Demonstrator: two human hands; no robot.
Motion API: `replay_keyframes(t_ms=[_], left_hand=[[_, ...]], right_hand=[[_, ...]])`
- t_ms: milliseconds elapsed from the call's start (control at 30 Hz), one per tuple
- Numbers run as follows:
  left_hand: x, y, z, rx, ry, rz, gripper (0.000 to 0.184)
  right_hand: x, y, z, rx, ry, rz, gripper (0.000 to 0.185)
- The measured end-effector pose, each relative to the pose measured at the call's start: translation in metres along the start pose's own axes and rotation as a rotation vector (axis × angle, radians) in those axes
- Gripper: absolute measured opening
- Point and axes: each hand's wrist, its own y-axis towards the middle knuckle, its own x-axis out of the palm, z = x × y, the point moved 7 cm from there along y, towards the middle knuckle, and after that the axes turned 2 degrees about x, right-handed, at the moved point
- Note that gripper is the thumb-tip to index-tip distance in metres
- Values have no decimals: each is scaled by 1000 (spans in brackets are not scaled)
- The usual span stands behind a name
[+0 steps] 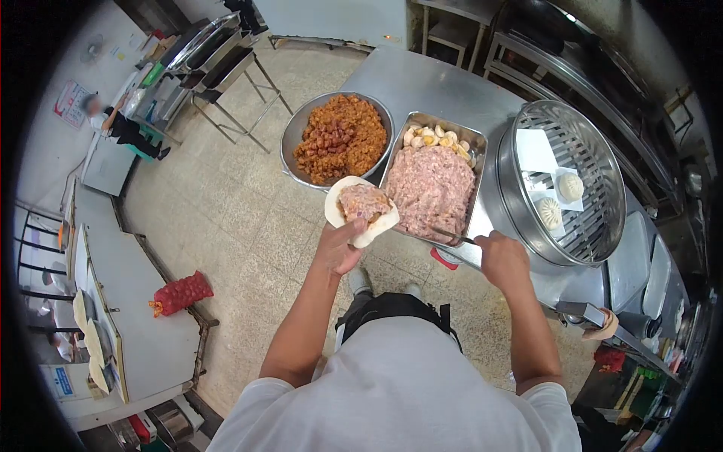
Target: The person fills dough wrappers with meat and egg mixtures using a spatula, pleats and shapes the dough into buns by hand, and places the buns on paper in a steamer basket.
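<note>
My left hand (pixel 343 245) is closed on a round dough wrapper (pixel 341 188), its thumb over the edge. A mound of meat filling (pixel 363 202) lies on the wrapper. In my right hand (pixel 503 260) is the handle of a spatula (pixel 454 236), its blade at the near end of the minced meat (pixel 433 184). That meat fills most of a rectangular metal tray (pixel 483 151), with peeled eggs (pixel 437 138) at the far end. Left of the tray stands a round metal bowl (pixel 287 143) of reddish-brown filling (pixel 343 143).
On the right, a large steamer (pixel 520 197) holds two buns (pixel 571 187) on paper squares. All stand on a steel table (pixel 407 71). A red net sack (pixel 183 292) lies on the floor at left. Another person (pixel 117 124) sits far off at upper left.
</note>
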Motion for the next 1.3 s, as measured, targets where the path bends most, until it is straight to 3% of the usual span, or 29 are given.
replay_keyframes(t_ms=[200,333,400,500,567,600,667,800,867,1033,1133,1200,1300], left_hand=[[19,-12,5,-36,-7,-72,82],[17,-13,3,-96,126,-103,87],[15,-14,1,-118,168,-100,90],[8,-17,-3,-34,44,-129,85],[5,-18,-16,-163,-416,-132,73],[0,-14,-20,-154,-417,-127,73],[-19,-3,-36,-186,-208,-42,64],[2,4,-43,-228,-379,-206,59],[5,11,-47,-227,-338,-148,60],[5,15,-51,-181,-239,-151,62],[3,13,-48,-174,-326,-126,61],[2,16,-47,-180,-387,-95,61],[2,21,-41,-129,-307,-63,63]], right_hand=[[21,12,-5,-180,125,41,20],[22,26,7,-190,195,-20,22],[24,34,18,-195,438,27,18],[20,35,32,-52,616,47,15],[6,32,29,-63,661,131,14],[-7,29,30,-61,704,220,14],[-29,23,16,-120,715,279,17],[-51,16,-20,-188,732,301,18],[-50,15,-34,-340,653,452,21],[-61,12,-29,-332,618,317,30],[-69,11,-17,-217,622,303,27],[-61,14,-26,-327,692,293,27],[-54,21,-23,-310,610,233,29]])
